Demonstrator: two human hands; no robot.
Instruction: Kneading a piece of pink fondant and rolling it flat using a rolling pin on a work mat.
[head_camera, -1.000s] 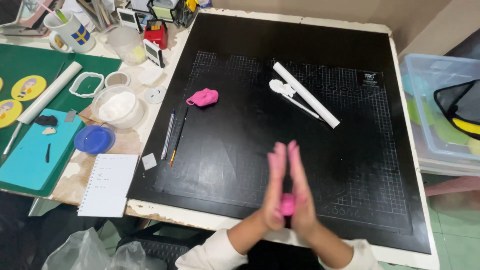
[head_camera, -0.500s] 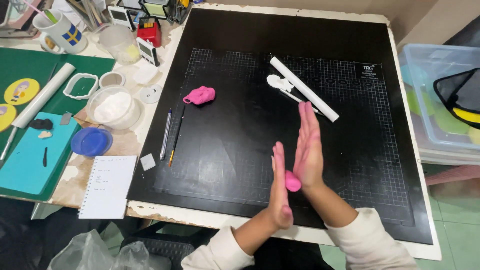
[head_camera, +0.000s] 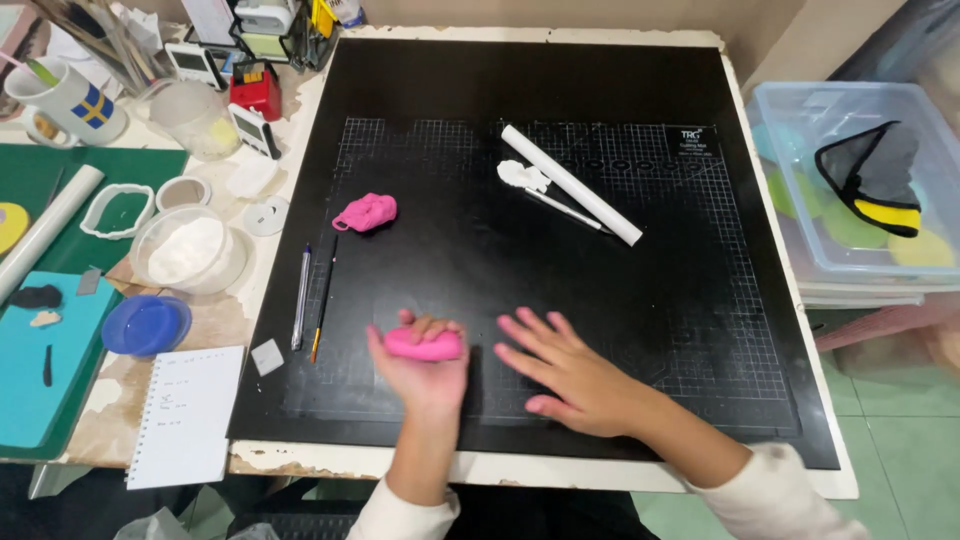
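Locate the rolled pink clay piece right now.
Head view: the rolled pink clay piece lies in the left hand, low on the black cutting mat, left of the flat right hand and below the loose pink clay lump.

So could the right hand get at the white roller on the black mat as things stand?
Probably yes. The right hand lies flat and empty on the black mat, and only bare mat shows between it and the white roller. The left hand holds a pink clay roll off to the side.
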